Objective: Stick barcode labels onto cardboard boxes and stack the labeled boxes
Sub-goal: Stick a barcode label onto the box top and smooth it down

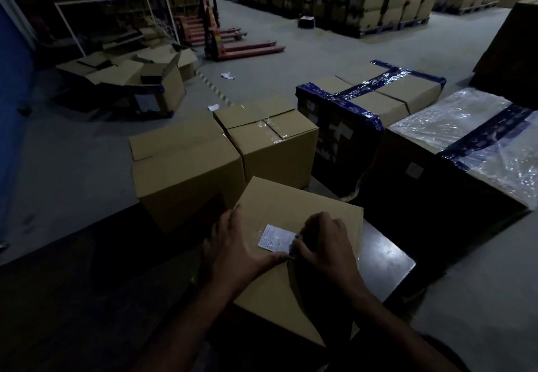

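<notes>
Right now the step in hand looks like pressing a small white rectangular barcode label (275, 238) flat onto the top of the nearest plain brown cardboard box (294, 258), which sits at the six o'clock side of the view on a dark glossy surface (387, 258). To do it well, I would judge, the person should rub outward from the stuck middle toward the free edge at about four o'clock, so no bubble or lifted corner remains, while bracing the box against sliding. The left hand (233, 250) lies spread and fairly flat on the box top, fingers straight, thumb reaching toward the label's lower corner, holding nothing. The right hand (323, 245) has its fingers curled, tips pressing or pinching the label's right edge; which of the two is too dim to tell. Two more brown cardboard boxes (221, 150) stand just beyond at twelve o'clock, touching each other.
</notes>
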{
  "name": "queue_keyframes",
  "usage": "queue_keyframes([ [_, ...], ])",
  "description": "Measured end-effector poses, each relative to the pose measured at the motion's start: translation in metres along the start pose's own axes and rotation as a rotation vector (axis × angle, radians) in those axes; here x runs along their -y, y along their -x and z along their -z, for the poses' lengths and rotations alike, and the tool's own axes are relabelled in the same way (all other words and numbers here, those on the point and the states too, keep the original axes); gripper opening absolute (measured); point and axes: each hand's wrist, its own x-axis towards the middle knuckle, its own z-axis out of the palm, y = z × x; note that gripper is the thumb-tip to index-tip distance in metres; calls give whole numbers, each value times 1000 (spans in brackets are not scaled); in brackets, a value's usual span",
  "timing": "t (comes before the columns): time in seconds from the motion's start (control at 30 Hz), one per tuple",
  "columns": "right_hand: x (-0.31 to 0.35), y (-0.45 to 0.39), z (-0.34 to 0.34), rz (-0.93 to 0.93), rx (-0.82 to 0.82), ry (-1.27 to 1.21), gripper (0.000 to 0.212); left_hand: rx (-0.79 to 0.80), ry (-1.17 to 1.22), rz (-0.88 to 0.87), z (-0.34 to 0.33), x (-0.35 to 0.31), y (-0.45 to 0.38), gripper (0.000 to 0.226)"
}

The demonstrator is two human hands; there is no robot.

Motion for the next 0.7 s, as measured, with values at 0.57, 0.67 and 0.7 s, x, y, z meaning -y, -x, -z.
queue_keyframes([
  [0.57,2,-15,2,-99,109,-84,41,30,43,1,1,-1,1,133],
  [0.67,11,-22,5,-123,186,80,26,-10,115,20,0,1,-1,97],
  [0.7,13,-27,6,-149,231,135,21,-38,153,18,-1,2,-1,82],
])
